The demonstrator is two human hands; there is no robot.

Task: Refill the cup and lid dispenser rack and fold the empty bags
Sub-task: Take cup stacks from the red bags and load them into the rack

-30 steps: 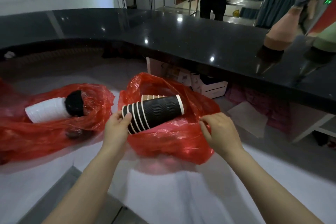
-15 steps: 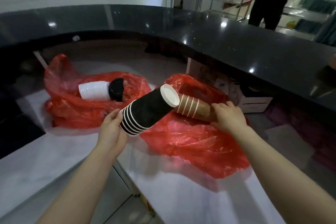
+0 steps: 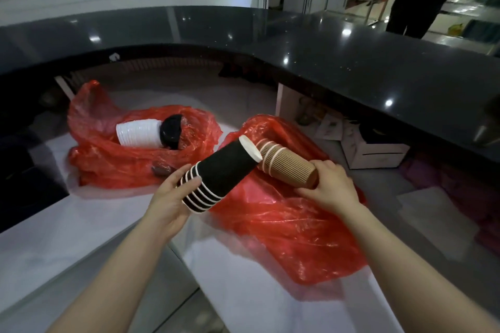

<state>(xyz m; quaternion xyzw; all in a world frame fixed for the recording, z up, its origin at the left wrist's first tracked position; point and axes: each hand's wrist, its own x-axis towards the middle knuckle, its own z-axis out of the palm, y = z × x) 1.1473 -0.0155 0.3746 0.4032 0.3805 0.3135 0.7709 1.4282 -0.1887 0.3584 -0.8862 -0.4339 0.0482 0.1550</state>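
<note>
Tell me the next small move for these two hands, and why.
Probably lift both stacks clear of the red bag and carry them toward the rack, which is not in view. The left hand grips the black cups, the right hand the brown cups, both above the bag.

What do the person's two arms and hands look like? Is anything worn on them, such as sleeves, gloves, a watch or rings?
Both forearms are bare as far as the picture shows; no sleeve reaches into view. The left hand and the right hand wear no gloves. No watch, bracelet or ring is visible on the wrists and fingers that show. There are no markings on them.
</note>
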